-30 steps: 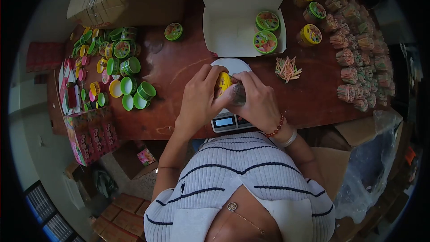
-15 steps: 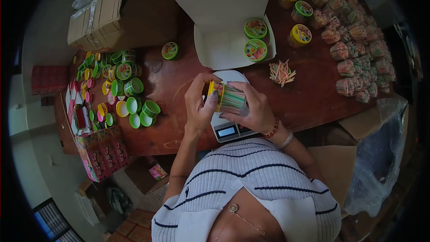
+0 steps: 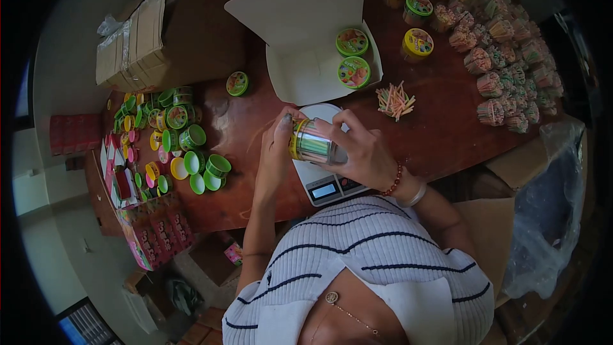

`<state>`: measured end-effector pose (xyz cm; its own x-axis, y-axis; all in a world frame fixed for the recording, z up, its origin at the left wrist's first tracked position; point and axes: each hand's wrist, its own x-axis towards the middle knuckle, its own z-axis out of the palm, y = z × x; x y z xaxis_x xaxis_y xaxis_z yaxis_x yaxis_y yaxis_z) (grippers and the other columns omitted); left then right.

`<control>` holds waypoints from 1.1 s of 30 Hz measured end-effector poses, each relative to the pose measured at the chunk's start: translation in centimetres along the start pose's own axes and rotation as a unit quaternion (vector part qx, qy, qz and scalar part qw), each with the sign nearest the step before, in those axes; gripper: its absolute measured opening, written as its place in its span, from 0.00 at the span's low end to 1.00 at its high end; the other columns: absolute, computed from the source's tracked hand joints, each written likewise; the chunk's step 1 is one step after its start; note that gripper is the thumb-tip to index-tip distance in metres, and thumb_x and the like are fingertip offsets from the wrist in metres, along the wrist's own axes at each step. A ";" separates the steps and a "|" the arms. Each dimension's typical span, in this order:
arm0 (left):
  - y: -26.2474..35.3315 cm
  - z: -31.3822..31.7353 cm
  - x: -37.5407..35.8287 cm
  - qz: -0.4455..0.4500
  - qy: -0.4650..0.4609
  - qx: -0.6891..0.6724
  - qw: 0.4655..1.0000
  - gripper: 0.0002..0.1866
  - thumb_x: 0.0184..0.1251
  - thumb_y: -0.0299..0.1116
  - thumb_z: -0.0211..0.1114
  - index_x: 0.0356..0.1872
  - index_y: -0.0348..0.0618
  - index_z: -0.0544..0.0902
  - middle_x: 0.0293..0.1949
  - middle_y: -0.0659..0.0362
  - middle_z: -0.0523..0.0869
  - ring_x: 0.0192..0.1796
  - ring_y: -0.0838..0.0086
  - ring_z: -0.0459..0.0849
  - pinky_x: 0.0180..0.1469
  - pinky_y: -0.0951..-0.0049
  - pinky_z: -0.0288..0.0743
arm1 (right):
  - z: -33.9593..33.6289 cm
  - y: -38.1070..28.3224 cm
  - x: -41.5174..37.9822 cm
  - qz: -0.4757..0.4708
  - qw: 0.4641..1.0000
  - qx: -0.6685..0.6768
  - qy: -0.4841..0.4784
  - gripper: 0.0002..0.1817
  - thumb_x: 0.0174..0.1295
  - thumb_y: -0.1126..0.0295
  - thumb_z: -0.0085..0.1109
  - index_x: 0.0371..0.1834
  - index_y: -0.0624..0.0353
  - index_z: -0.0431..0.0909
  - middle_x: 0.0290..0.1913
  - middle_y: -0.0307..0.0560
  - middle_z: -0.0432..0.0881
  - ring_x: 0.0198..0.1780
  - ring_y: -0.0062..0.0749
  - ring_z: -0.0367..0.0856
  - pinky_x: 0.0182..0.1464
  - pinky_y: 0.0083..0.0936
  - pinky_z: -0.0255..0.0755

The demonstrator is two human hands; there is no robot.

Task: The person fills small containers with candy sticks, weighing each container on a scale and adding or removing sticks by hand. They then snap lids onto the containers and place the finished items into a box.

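"Jar [image 3: 315,144] between both hands; feared what?"

"Feared slippage, likely from smooth curved plastic gripped at a tilt; also a knock against the scale [image 3: 311,177] directly below both hands, from hasty lowering."

"Gripped how?"

"Saw left hand [image 3: 278,137] clasping the yellow printed end, right hand [image 3: 362,148] curled round the clear wall and base. Couldn't tell how tightly."

"Noticed which textures?"

"Noticed glossy, see-through cylinder walls with slim pastel sticks [image 3: 313,147] packed lengthwise inside. Beyond the right hand, saw a loose, spiky heap of sticks [image 3: 396,101]; ahead of both hands, a stiff white carton [image 3: 294,76]; past the left hand, shallow, rounded green tubs [image 3: 218,165]."
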<state>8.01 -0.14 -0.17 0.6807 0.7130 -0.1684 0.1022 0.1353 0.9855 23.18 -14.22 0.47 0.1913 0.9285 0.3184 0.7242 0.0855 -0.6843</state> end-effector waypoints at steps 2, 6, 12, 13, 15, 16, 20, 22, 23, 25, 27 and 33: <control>-0.1 -0.3 0.0 0.010 -0.002 0.037 0.999 0.28 0.75 0.57 0.55 0.44 0.35 0.78 0.35 0.54 0.81 0.35 0.71 0.80 0.38 0.69 0.72 | 0.2 0.3 0.4 0.035 0.989 0.141 -0.004 0.29 0.57 0.60 0.79 0.56 0.61 0.75 0.43 0.45 0.80 0.44 0.29 0.86 0.39 0.29 0.81; 1.9 0.5 -0.6 0.384 0.022 0.291 0.876 0.27 0.68 0.57 0.61 0.41 0.36 0.81 0.34 0.50 0.82 0.31 0.61 0.83 0.34 0.66 0.75 | 2.0 2.8 -0.2 0.251 0.789 0.551 -0.107 0.32 0.65 0.39 0.65 0.51 0.60 0.78 0.39 0.39 0.83 0.40 0.26 0.86 0.35 0.21 0.79; 2.1 2.0 0.1 0.257 0.039 0.105 0.960 0.28 0.74 0.56 0.58 0.43 0.34 0.79 0.34 0.55 0.80 0.36 0.73 0.80 0.40 0.73 0.73 | 0.9 -1.0 0.4 0.123 0.881 0.438 0.131 0.36 0.66 0.37 0.64 0.58 0.62 0.76 0.47 0.43 0.82 0.49 0.24 0.84 0.46 0.18 0.78; 2.2 2.1 0.3 0.255 0.040 0.106 0.960 0.28 0.74 0.56 0.58 0.43 0.34 0.79 0.34 0.55 0.80 0.36 0.73 0.80 0.40 0.73 0.73 | 0.8 -0.8 0.4 0.098 0.918 0.364 0.126 0.34 0.67 0.40 0.65 0.58 0.62 0.76 0.47 0.44 0.82 0.50 0.24 0.83 0.46 0.19 0.78; 2.6 2.3 0.2 0.271 0.029 0.193 0.943 0.27 0.75 0.55 0.58 0.43 0.34 0.79 0.35 0.55 0.80 0.36 0.71 0.80 0.40 0.71 0.74 | 0.1 -0.1 0.1 0.075 0.947 0.288 0.121 0.32 0.68 0.43 0.66 0.58 0.62 0.76 0.47 0.44 0.82 0.51 0.24 0.83 0.46 0.20 0.78; 3.1 2.2 0.3 0.319 0.007 0.252 0.913 0.26 0.75 0.54 0.57 0.43 0.35 0.79 0.35 0.55 0.80 0.36 0.71 0.80 0.40 0.71 0.74 | -0.7 0.8 0.2 0.159 0.870 0.466 0.024 0.29 0.70 0.46 0.63 0.58 0.62 0.75 0.47 0.43 0.82 0.51 0.22 0.82 0.46 0.20 0.77; 2.3 2.8 0.3 0.200 0.042 0.112 0.972 0.25 0.73 0.53 0.58 0.43 0.36 0.79 0.35 0.54 0.79 0.36 0.70 0.80 0.40 0.71 0.74 | 2.3 0.4 -0.8 0.200 0.781 0.590 0.035 0.26 0.78 0.47 0.51 0.61 0.62 0.72 0.51 0.41 0.79 0.44 0.16 0.78 0.45 0.16 0.73; 2.4 3.1 0.2 0.236 0.055 0.145 0.959 0.24 0.73 0.53 0.59 0.43 0.36 0.79 0.34 0.53 0.79 0.35 0.70 0.80 0.40 0.71 0.74 | 2.3 -0.7 -0.5 0.151 0.879 0.439 0.110 0.30 0.79 0.42 0.44 0.62 0.61 0.70 0.51 0.42 0.78 0.41 0.13 0.75 0.40 0.15 0.71; 2.6 3.4 0.2 0.274 0.070 0.174 0.943 0.24 0.72 0.52 0.60 0.44 0.36 0.79 0.34 0.53 0.79 0.35 0.69 0.81 0.40 0.71 0.74 | 3.0 -0.4 -0.3 0.155 0.882 0.424 0.133 0.31 0.79 0.41 0.43 0.62 0.61 0.70 0.50 0.42 0.78 0.39 0.12 0.74 0.37 0.15 0.70; 4.4 3.1 0.3 0.368 0.063 0.321 0.870 0.23 0.71 0.51 0.61 0.44 0.36 0.80 0.34 0.53 0.78 0.35 0.69 0.81 0.38 0.71 0.74 | 3.6 -0.3 0.2 0.151 0.879 0.421 0.161 0.31 0.78 0.41 0.46 0.61 0.61 0.71 0.47 0.43 0.78 0.37 0.15 0.75 0.36 0.18 0.71; 4.9 2.7 0.5 0.405 0.014 0.343 0.847 0.23 0.71 0.50 0.63 0.44 0.36 0.80 0.34 0.53 0.79 0.34 0.68 0.81 0.37 0.72 0.74 | 3.2 -0.5 0.4 0.134 0.867 0.447 0.176 0.28 0.75 0.46 0.55 0.59 0.63 0.73 0.43 0.43 0.80 0.38 0.23 0.80 0.39 0.23 0.75; 4.3 4.1 1.2 0.327 0.033 0.263 0.907 0.22 0.64 0.49 0.68 0.43 0.37 0.81 0.34 0.53 0.80 0.32 0.66 0.82 0.34 0.70 0.75 | 0.7 2.9 0.8 0.262 0.736 0.624 -0.014 0.26 0.73 0.45 0.56 0.53 0.60 0.77 0.37 0.42 0.82 0.31 0.25 0.82 0.31 0.22 0.75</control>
<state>12.24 -1.54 3.93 0.6768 0.5649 0.4720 0.0365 -0.6661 0.7449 24.95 -12.95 -1.72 0.2013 0.9577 -0.2055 -0.6210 -0.0375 -0.7829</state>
